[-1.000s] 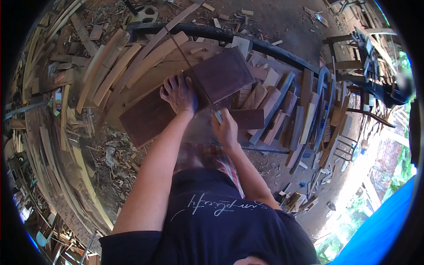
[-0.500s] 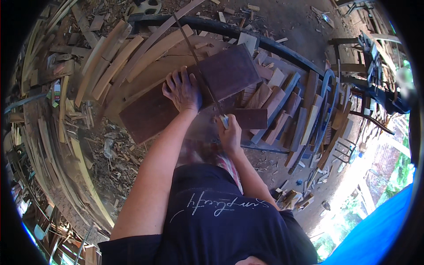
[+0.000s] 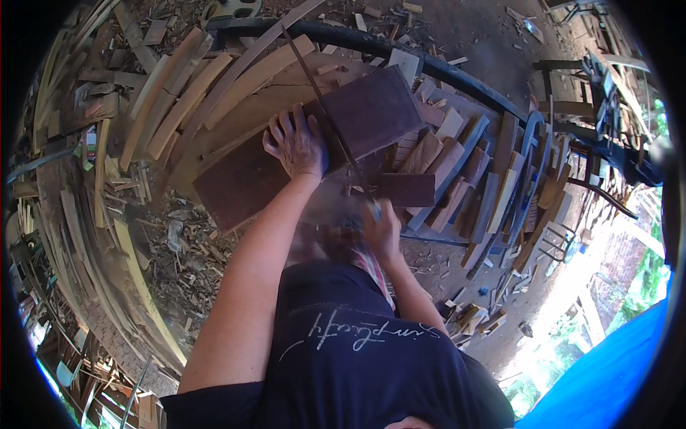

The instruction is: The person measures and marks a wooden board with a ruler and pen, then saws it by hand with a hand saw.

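Observation:
A dark reddish-brown board (image 3: 232,186) lies diagonally across the work surface. My left hand (image 3: 297,143) rests flat on it with fingers spread, just left of a long, thin saw blade (image 3: 320,96) that crosses the board. My right hand (image 3: 384,230) grips the saw's handle at the near end, below the board; the handle is blurred and partly covered by my fingers. A smaller dark brown block (image 3: 409,188) lies just above and right of that hand.
Curved light-brown planks (image 3: 186,104) lie behind and left of the board. Several short wood pieces (image 3: 493,204) are lined up at the right, beside dark clamp-like tools (image 3: 529,171). Offcuts and shavings (image 3: 182,236) litter the ground. A blue sheet (image 3: 607,365) is at lower right.
My right hand has drawn the saw down toward my body and slightly right. My left hand has stayed on the board, and the view has shifted slightly.

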The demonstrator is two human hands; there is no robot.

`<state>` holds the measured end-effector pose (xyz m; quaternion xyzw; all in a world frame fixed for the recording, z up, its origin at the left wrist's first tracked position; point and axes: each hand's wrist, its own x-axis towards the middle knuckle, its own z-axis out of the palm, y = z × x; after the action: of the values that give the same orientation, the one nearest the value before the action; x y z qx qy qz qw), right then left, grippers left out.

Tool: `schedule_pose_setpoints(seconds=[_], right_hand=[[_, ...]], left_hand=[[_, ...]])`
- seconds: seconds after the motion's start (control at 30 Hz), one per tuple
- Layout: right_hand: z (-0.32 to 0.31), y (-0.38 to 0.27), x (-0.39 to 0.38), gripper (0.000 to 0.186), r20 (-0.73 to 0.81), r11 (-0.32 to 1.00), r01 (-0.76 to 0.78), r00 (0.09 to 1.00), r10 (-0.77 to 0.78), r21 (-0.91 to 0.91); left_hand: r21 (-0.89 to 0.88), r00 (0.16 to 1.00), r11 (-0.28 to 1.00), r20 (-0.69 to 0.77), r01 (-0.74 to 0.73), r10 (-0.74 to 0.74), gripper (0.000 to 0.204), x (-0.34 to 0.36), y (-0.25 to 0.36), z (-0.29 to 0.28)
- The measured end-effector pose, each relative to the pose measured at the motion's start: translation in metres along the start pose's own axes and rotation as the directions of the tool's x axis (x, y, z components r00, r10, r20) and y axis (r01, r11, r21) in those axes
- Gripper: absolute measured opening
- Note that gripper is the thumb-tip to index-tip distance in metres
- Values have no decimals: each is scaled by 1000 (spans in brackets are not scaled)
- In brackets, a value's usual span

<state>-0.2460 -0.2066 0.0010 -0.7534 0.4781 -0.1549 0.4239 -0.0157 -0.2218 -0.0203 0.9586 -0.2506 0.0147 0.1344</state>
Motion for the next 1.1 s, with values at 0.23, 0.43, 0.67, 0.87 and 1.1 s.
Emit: schedule_pose_setpoints(seconds=[0.23,0.43,0.67,0.87,1.1], right_hand=[[-12,-7,7,20,41,999,29,999,-28,-15],[-7,-8,7,21,41,999,13,999,-12,-33],[-9,-11,12,21,0,999,0,1000,0,-39],[-11,-12,8,21,42,999,31,999,-30,-17],[-10,-22,20,21,35,999,35,999,-36,28]], left_hand=[[10,999,1000,-44,-17,17,40,3,1,-4],[-35,1000,999,4,19,-18,40,2,-4,2],[-40,1000,999,-10,-19,19,41,3,4,-4],[-44,1000,999,-11,3,-4,41,1,-5,0],[23,998,999,-57,-25,26,40,3,2,-5]])
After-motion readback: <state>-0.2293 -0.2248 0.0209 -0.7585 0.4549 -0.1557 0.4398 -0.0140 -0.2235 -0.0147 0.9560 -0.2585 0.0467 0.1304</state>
